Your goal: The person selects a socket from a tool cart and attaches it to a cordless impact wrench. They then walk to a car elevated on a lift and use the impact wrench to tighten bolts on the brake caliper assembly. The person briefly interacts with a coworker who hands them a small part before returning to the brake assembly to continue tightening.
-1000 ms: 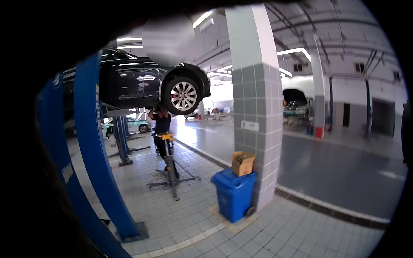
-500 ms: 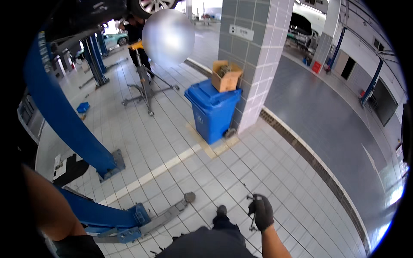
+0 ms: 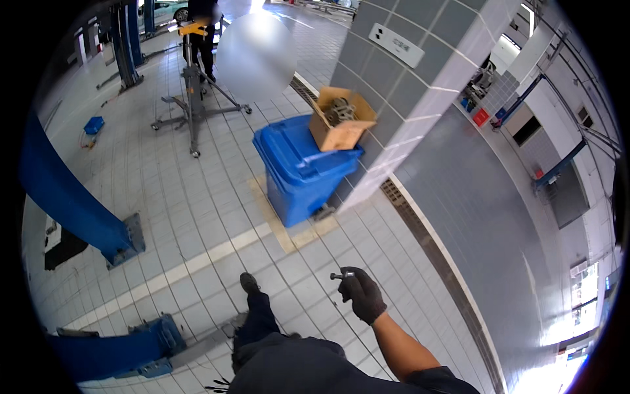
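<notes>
My right hand [image 3: 363,295], in a dark grey glove, is closed around a metal bolt [image 3: 338,276]. The bolt's headed end sticks out on the left side of the fingers; the rest is hidden by the glove. Ahead of this hand stands a blue wheeled bin [image 3: 289,177] with its lid down. On the lid rests an open cardboard box [image 3: 342,136] with metal parts [image 3: 339,111] inside. My left hand is out of view. Some thin dark pieces [image 3: 218,387] show at the lower edge, too small to make out.
A tiled pillar [image 3: 387,79] rises behind the bin, with a floor drain [image 3: 420,230] running past it. Blue lift post [image 3: 79,203] and lift arm [image 3: 118,348] stand left. Farther off are a wheeled stand [image 3: 192,98], a person [image 3: 207,52] and a blue tray [image 3: 94,125].
I have stepped closer to the bin and box, which look larger. My right hand has risen with the bolt and turned. My left arm has gone out of view.
</notes>
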Motion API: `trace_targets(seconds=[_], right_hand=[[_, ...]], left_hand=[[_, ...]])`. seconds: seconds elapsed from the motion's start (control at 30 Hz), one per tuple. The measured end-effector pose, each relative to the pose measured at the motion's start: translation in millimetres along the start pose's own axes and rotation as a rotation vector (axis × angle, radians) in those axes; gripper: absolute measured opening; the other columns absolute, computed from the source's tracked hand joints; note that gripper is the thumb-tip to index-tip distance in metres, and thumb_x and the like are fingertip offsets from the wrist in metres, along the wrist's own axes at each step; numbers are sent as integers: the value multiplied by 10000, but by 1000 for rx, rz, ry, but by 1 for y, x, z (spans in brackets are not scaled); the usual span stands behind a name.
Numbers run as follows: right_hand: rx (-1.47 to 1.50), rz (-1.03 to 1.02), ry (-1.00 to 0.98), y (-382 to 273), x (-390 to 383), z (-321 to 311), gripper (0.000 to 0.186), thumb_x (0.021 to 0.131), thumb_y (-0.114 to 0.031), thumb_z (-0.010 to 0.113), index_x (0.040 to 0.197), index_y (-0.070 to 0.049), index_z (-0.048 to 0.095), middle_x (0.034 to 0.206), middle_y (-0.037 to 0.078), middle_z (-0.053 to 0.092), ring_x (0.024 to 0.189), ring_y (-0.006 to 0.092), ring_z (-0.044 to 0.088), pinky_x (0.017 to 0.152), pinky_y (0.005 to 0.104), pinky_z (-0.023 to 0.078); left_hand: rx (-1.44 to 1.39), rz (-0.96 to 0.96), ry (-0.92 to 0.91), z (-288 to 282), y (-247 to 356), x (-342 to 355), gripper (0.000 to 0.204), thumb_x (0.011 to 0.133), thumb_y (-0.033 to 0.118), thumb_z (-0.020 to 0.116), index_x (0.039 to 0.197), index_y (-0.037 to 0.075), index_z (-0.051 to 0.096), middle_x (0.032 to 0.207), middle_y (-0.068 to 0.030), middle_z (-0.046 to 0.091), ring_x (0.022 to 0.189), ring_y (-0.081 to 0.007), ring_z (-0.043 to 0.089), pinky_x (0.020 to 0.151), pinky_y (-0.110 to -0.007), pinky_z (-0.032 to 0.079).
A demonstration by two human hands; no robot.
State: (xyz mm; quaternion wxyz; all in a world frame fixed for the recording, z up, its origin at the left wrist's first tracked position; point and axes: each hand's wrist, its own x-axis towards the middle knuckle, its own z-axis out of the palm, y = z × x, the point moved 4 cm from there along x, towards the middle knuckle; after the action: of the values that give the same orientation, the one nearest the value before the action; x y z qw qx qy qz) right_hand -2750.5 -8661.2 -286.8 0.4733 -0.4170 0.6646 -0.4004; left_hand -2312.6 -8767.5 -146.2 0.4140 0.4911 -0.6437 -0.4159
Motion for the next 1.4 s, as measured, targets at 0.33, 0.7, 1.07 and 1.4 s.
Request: trace_targets(seconds=[0.33, 0.7, 1.07, 1.4], right_hand=[[114, -109, 5, -126, 294, 76, 432, 1144, -307, 488, 1362, 49, 599, 888, 84, 693, 757, 133, 645, 694, 305, 544], [247, -96, -21, -191, 562, 160, 401, 1123, -269, 496, 1347, 48, 599, 841, 90, 682, 730, 162, 675, 699, 327, 563], [-113, -425, -652, -390, 833, 299, 471, 1079, -341, 591, 1452, -52, 583, 1048, 202, 755, 991, 365, 750, 861, 440, 576], [-91, -291, -632, -458, 1063, 384, 470, 1070, -313, 577, 1454, -43, 577, 1120, 200, 748, 968, 356, 744, 862, 442, 586]], left_hand=[[64, 24, 67, -87, -56, 305, 398, 1049, 214, 603, 1378, -7, 641, 1145, -95, 741, 1024, -204, 705, 958, -363, 559], [40, -31, -20, -114, -104, 574, 381, 1077, 225, 561, 1358, -15, 653, 1094, -88, 757, 975, -198, 717, 928, -356, 569], [109, -99, -247, -44, -210, 806, 357, 1086, 245, 543, 1268, -24, 692, 1034, -109, 776, 926, -206, 738, 862, -366, 595], [-88, -372, -151, -105, -275, 1050, 176, 916, 27, 764, 1091, 8, 754, 1062, -91, 779, 998, -186, 741, 890, -342, 595]])
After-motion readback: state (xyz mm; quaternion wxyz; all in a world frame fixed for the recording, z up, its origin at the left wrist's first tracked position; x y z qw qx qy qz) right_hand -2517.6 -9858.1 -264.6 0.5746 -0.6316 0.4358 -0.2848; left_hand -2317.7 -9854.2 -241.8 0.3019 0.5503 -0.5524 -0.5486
